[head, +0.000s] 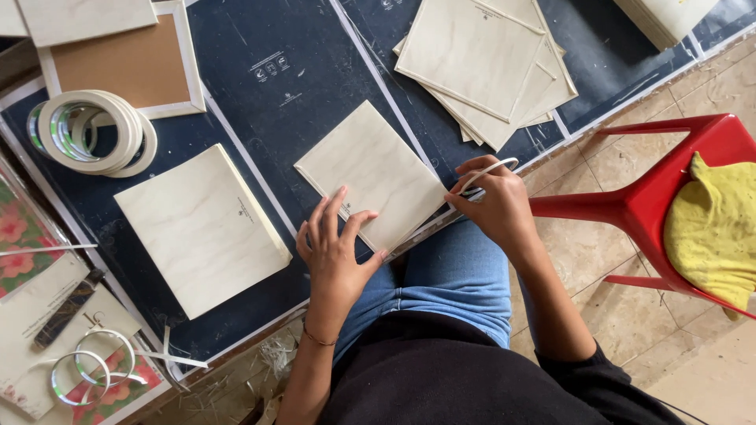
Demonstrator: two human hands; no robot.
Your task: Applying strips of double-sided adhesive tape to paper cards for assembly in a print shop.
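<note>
Pale square panel [376,175] under open left hand [335,248] (right hand [496,203] pinching white tape strip [490,171]).

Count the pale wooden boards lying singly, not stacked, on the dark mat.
2: one board under the left hand, one thicker board left of it. Stacked ones behind may hide more.

Black top [472,378], blue jeans [449,283], thin wrist bracelet [317,340]

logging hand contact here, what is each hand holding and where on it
Right hand pinches a thin white strip near its end, at the pale square panel's corner. Left hand only presses flat on that panel's near edge.
</note>
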